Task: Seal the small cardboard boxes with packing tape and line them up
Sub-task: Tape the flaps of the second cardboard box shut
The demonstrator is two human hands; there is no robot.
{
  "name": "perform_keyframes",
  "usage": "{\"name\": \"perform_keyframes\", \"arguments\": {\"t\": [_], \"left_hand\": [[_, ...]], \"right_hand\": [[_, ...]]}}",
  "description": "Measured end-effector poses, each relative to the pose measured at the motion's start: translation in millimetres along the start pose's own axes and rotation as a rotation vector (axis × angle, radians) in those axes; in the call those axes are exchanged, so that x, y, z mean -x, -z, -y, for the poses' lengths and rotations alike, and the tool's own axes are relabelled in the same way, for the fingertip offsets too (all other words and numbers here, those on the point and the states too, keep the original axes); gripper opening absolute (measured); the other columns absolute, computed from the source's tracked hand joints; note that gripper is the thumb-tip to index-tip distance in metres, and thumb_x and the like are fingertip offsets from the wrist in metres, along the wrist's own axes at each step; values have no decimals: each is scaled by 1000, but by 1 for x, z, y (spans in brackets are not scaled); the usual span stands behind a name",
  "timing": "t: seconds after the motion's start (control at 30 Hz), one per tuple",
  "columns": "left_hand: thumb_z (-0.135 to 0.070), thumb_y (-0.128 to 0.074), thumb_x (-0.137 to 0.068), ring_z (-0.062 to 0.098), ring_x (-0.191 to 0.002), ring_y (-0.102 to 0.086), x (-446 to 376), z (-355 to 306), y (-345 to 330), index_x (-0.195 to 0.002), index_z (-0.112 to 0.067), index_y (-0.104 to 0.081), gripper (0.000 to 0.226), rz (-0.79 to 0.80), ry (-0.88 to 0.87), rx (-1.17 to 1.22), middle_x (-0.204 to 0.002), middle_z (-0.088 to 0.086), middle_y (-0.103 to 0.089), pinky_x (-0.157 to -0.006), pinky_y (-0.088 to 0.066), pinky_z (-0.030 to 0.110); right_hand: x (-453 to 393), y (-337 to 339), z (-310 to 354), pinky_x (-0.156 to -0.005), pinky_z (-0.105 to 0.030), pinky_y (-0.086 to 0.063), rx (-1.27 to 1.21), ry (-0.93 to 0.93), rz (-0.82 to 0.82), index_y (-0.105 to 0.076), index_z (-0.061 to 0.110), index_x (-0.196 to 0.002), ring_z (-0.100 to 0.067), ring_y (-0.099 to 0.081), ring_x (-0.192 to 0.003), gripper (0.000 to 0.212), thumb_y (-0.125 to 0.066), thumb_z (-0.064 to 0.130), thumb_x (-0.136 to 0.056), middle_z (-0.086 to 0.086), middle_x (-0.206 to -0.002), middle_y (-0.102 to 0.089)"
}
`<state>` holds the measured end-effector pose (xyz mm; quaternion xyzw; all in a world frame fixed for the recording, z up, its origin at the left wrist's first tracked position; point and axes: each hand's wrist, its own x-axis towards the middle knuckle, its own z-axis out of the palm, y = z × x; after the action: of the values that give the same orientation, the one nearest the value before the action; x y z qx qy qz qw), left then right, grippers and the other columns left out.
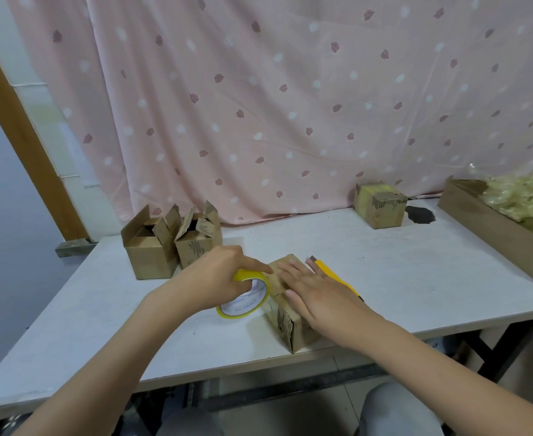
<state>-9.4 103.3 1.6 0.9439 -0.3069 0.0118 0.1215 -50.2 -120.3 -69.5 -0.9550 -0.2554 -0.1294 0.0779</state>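
Observation:
A small cardboard box (pixel 285 325) lies near the front edge of the white table (pixel 384 265). My right hand (pixel 318 291) rests flat on its top with straight fingers. Against the box's left side stands a yellow roll of packing tape (pixel 246 302), which my left hand (pixel 218 278) grips from above, index finger stretched toward the box top. Two open boxes (pixel 171 243) with raised flaps stand at the back left. A taped box (pixel 380 204) sits at the back right by the curtain.
A yellow utility knife (pixel 334 275) lies just behind my right hand. A long cardboard tray (pixel 491 234) holding crumpled clear film runs along the right edge. A dark patch (pixel 419 214) marks the table beside the taped box. A pink curtain hangs behind.

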Motion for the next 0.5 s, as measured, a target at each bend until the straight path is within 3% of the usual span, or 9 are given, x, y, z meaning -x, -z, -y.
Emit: {"name": "perform_keyframes", "arguments": {"t": [0.1,0.27,0.37,0.5], "left_hand": [[-20,-54,-94,15,-83,-49,1,-2,1,-125,-54,-60,46,0,3,-14,-85,-3,-46,-75,-43,30],[-20,-54,-95,15,-83,-50,-1,-4,3,-124,-54,-61,45,13,12,-24,-87,0,-48,-71,-41,27],[-19,-53,-94,17,-84,-52,0,-6,3,-124,-54,-61,47,23,12,-30,-86,-1,-47,-72,-42,28],[-20,-54,-94,18,-86,-53,1,-5,3,-124,-55,-60,46,24,8,-35,-86,0,-47,-78,-45,31]], "right_hand": [[-4,5,2,-121,-23,6,-10,48,23,-44,10,-142,-13,-16,-149,68,-4,45,-101,-1,-158,-31],[-11,15,-2,-121,-27,-14,-104,92,46,-44,14,-139,-9,-29,-137,44,-29,35,-103,5,-146,-39],[-11,13,-3,-122,-26,-6,-66,93,81,-36,14,-148,-10,-22,-145,59,-15,45,-101,3,-155,-33],[-7,7,-4,-116,-15,8,-70,44,103,-24,15,-155,-8,-9,-150,86,8,60,-90,2,-163,-20]]}}
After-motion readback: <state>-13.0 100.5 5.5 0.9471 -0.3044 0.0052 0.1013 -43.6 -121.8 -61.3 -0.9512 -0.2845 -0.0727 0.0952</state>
